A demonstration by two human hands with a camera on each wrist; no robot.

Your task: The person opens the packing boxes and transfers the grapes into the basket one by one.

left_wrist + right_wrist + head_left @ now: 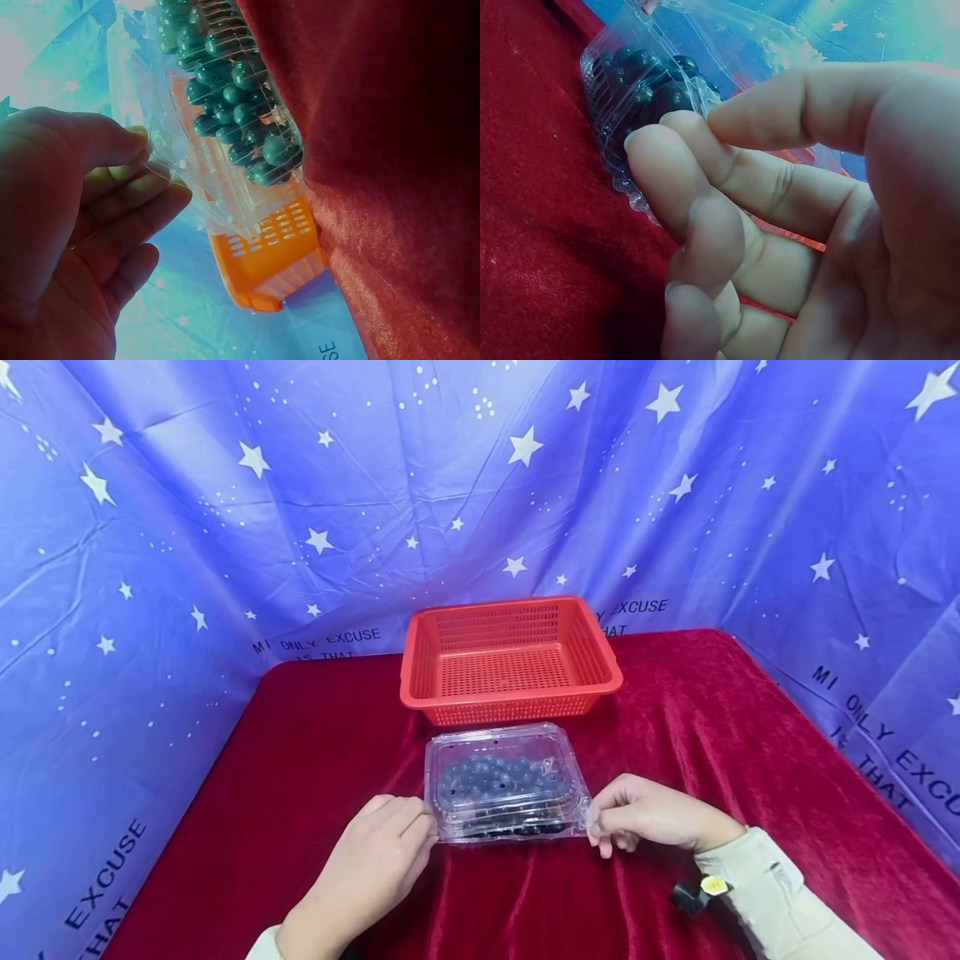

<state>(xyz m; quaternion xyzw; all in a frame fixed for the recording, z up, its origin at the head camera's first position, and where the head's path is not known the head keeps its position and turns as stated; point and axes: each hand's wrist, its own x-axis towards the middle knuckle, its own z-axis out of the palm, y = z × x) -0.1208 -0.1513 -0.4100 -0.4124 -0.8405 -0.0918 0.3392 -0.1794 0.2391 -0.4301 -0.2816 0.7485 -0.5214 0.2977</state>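
Observation:
A clear plastic clamshell box (491, 741) sits on the red cloth, its lid over a heap of dark round grapes (491, 774). At the box's near left corner my left hand (375, 852) pinches the thin lid edge (157, 161) between thumb and fingers, as the left wrist view shows. My right hand (656, 810) pinches the near right corner with thumb and index finger; its other fingers curl below. In the right wrist view, those fingers hide part of the box, and grapes (641, 71) show through its ribbed wall.
Just behind the box stands a red perforated plastic basket (510, 702) with nothing in it. Dark red velvet (322, 735) covers the table. A blue curtain with white stars (420, 485) hangs round the back and both sides.

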